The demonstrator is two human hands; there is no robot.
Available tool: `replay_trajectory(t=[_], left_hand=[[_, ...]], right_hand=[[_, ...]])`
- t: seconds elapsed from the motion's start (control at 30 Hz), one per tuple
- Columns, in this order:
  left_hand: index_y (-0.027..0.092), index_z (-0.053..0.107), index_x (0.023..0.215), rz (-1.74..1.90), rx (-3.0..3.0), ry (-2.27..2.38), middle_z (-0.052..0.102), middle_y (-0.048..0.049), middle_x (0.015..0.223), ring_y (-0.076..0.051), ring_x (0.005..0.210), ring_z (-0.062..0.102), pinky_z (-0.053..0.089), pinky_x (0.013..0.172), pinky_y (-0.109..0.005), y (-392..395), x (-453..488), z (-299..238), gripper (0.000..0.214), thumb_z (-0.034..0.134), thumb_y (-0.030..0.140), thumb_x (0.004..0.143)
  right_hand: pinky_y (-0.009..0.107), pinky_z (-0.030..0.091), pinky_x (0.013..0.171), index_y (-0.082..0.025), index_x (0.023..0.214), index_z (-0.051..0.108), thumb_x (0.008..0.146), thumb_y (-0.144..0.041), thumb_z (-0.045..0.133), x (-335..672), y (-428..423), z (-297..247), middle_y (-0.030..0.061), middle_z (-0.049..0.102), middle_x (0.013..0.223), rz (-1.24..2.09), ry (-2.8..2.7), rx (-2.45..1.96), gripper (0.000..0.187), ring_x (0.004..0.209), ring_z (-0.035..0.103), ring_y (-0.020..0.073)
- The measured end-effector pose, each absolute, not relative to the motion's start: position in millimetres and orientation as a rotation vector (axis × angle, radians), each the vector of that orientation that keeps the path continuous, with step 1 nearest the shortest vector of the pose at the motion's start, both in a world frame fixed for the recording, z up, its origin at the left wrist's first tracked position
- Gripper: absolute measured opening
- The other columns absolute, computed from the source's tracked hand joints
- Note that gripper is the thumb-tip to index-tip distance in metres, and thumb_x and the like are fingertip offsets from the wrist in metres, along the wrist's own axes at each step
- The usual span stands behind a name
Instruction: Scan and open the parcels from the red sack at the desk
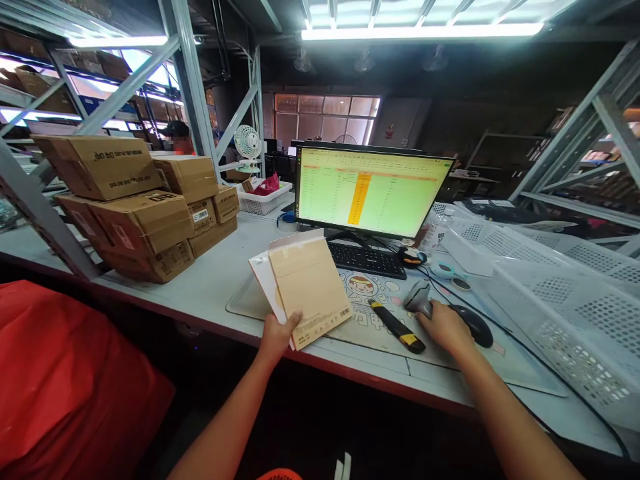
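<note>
My left hand (277, 333) grips the lower corner of a tan padded envelope (311, 288) with a barcode, held over the desk edge together with a white sheet (263, 276) behind it. My right hand (445, 327) rests on the desk, fingers closed around the handle of a grey barcode scanner (417, 297). A black computer mouse (475, 325) lies just right of that hand. A black and yellow utility knife (397, 325) lies on the desk mat (373, 293) between my hands.
A monitor (370, 193) showing a spreadsheet and a black keyboard (367, 260) stand behind the mat. Stacked cardboard boxes (140, 210) fill the left of the table. White perforated baskets (565, 293) lie at right. A red bag (65, 387) sits at lower left.
</note>
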State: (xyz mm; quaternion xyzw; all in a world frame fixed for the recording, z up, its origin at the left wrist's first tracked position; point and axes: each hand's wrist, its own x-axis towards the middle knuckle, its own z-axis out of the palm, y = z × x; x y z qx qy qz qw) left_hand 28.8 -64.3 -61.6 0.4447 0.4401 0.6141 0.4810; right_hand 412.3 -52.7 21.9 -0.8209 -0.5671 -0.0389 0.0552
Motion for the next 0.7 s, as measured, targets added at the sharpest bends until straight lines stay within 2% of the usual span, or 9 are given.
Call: replay_trajectory(t=[0.1, 0.13, 0.27, 0.37, 0.53, 0.63, 0.7], left_hand=[[0.009, 0.076, 0.112, 1.445, 1.036, 0.875, 0.077, -0.0187, 0.118, -0.036, 0.109, 0.074, 0.062, 0.094, -0.046, -67, 25, -62, 0.063, 0.089, 0.053, 0.068], [0.009, 0.075, 0.115, 1.413, 1.035, 0.812, 0.076, -0.0188, 0.120, -0.036, 0.111, 0.073, 0.062, 0.095, -0.046, -69, 24, -61, 0.065, 0.089, 0.052, 0.069], [0.011, 0.071, 0.123, 1.235, 1.076, 0.654, 0.075, -0.0192, 0.121, -0.038, 0.110, 0.073, 0.061, 0.094, -0.047, -83, 27, -61, 0.069, 0.092, 0.047, 0.067], [0.013, 0.070, 0.125, 1.094, 1.102, 0.572, 0.074, -0.0199, 0.122, -0.040, 0.112, 0.072, 0.060, 0.096, -0.050, -93, 32, -63, 0.069, 0.090, 0.050, 0.070], [0.013, 0.070, 0.125, 1.133, 1.011, 0.640, 0.075, -0.0199, 0.118, -0.039, 0.110, 0.072, 0.060, 0.096, -0.051, -93, 36, -65, 0.071, 0.088, 0.057, 0.071], [0.014, 0.068, 0.129, 1.210, 0.976, 0.719, 0.074, -0.0188, 0.122, -0.038, 0.112, 0.072, 0.062, 0.095, -0.047, -85, 32, -62, 0.076, 0.091, 0.053, 0.068], [0.013, 0.068, 0.129, 1.233, 0.950, 0.743, 0.075, -0.0185, 0.123, -0.038, 0.112, 0.072, 0.063, 0.093, -0.046, -80, 29, -59, 0.076, 0.092, 0.051, 0.067]], right_hand=[[0.055, 0.048, 0.105, -0.004, 0.132, 0.062, 0.093, -0.042, 0.057, 399, -69, 23, 0.0288, 0.063, 0.134, -0.091, -1.702, -2.163, 0.055, 0.128, 0.059, 0.0422], [0.054, 0.049, 0.105, -0.008, 0.137, 0.059, 0.092, -0.048, 0.057, 388, -76, 23, 0.0260, 0.063, 0.136, 0.075, -1.723, -2.009, 0.060, 0.126, 0.060, 0.0399], [0.050, 0.057, 0.097, -0.021, 0.150, 0.050, 0.084, -0.070, 0.066, 337, -112, 22, 0.0159, 0.069, 0.130, 1.139, -1.759, -1.353, 0.083, 0.112, 0.069, 0.0324], [0.051, 0.058, 0.096, -0.019, 0.138, 0.061, 0.084, -0.068, 0.071, 316, -139, 16, 0.0151, 0.073, 0.124, 1.482, -1.582, -1.165, 0.074, 0.113, 0.070, 0.0335], [0.051, 0.063, 0.086, -0.015, 0.112, 0.073, 0.077, -0.066, 0.077, 353, -180, 12, 0.0162, 0.077, 0.111, 1.341, -1.309, -1.345, 0.062, 0.097, 0.075, 0.0360], [0.051, 0.065, 0.072, -0.018, 0.093, 0.073, 0.066, -0.070, 0.081, 402, -218, 18, 0.0172, 0.079, 0.092, 1.117, -1.014, -1.618, 0.059, 0.081, 0.076, 0.0387], [0.050, 0.064, 0.062, -0.022, 0.084, 0.072, 0.065, -0.073, 0.079, 432, -250, 27, 0.0181, 0.077, 0.082, 0.854, -0.877, -1.786, 0.055, 0.071, 0.075, 0.0396]])
